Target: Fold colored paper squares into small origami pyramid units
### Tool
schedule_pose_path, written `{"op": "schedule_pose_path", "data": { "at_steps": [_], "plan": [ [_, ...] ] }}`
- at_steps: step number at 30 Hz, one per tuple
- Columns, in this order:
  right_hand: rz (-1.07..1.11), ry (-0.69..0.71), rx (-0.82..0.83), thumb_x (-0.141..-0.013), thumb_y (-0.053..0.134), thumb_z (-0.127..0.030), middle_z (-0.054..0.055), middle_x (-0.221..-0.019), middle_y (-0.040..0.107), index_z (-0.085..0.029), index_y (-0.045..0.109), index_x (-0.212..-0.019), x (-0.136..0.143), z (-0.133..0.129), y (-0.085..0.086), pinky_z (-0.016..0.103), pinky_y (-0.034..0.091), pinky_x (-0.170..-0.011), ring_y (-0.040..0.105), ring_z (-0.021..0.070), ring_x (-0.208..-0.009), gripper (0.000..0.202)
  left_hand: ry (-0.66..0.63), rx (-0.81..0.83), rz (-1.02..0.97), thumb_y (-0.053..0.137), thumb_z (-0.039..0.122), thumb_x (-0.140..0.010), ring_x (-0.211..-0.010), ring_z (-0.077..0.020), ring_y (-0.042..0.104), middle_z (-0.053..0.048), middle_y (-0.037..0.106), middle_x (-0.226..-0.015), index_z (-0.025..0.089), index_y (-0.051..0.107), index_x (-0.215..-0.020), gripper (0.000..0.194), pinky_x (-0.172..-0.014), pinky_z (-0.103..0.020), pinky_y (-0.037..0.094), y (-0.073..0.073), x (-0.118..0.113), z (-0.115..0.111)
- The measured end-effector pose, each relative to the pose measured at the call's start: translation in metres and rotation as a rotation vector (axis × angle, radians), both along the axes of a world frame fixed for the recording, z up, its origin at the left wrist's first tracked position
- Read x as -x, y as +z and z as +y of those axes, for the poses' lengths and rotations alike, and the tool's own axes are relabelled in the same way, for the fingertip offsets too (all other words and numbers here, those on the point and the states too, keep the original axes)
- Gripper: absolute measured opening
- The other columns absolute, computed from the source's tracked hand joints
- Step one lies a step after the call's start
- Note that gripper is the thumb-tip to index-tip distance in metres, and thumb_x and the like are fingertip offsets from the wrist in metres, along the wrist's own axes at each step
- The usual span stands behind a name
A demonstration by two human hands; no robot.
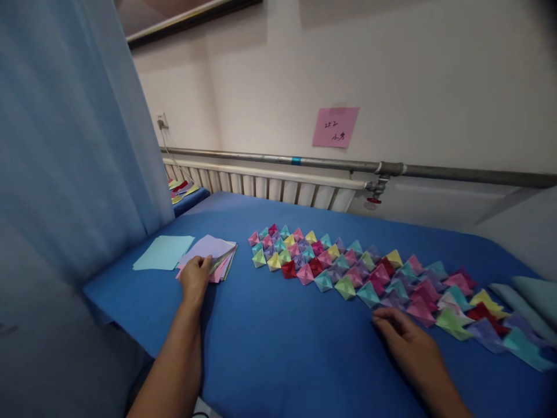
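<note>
My left hand (194, 280) pinches the near edge of a purple sheet of paper (209, 246) on top of a stack of coloured paper sheets (228, 268). The sheet's edge is lifted slightly from the stack. To the left lies a light blue sheet pile (163, 253). My right hand (407, 339) rests near the blue surface with its fingers curled together; whether anything is between the fingertips is hidden. Just beyond it run several rows of small folded paper pieces (345, 287) in pink, yellow, green, red, purple and turquoise.
The blue-covered table (278, 348) stands against a white radiator (261, 184) with a metal pipe (331, 164) above it. A blue curtain (82, 128) hangs at the left. A pink note (336, 128) is on the wall. Folded greenish cloth (522, 305) lies at the right edge.
</note>
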State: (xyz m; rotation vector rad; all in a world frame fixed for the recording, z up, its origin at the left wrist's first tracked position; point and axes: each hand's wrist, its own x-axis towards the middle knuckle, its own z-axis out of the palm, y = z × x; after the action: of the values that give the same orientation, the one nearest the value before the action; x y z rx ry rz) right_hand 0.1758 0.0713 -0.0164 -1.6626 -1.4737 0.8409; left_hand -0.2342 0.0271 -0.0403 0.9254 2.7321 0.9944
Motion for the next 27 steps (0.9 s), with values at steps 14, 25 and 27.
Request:
{"op": "schedule_pose_path", "data": {
  "at_steps": [14,25,27],
  "plan": [
    [-0.043,0.055,-0.087,-0.06,0.055,-0.043,-0.001,-0.059,0.064,-0.023,0.064,-0.064,-0.004,-0.001,-0.006,0.026,0.041,-0.049,0.056,0.0174,-0.054,0.023,-0.038,-0.63,0.183,0.043,0.041,-0.091,-0.075,-0.0169,0.058,-0.001,0.062,-0.075,0.02,0.057,-0.074,0.03,-0.071,-0.029,0.045,0.004,-0.034,-0.01],
    [-0.066,0.19,-0.138,-0.066,0.055,-0.04,0.001,-0.066,0.064,-0.021,0.064,-0.073,-0.004,-0.024,-0.019,0.03,0.049,-0.058,0.06,0.0188,-0.06,0.022,-1.029,-0.613,0.116,0.049,0.022,-0.094,-0.077,-0.014,0.064,-0.002,0.068,-0.08,0.02,0.059,-0.085,0.013,-0.072,-0.026,0.051,-0.011,-0.17,-0.093],
    [-0.107,0.245,-0.141,-0.07,0.053,-0.034,0.003,-0.073,0.066,-0.02,0.066,-0.085,-0.007,-0.042,-0.026,0.03,0.05,-0.06,0.061,0.0185,-0.063,0.024,-1.19,-0.571,0.05,0.049,0.019,-0.094,-0.079,-0.0144,0.063,-0.003,0.067,-0.083,0.02,0.056,-0.087,0.009,-0.073,-0.026,0.051,-0.014,-0.179,-0.104]
  ]
}}
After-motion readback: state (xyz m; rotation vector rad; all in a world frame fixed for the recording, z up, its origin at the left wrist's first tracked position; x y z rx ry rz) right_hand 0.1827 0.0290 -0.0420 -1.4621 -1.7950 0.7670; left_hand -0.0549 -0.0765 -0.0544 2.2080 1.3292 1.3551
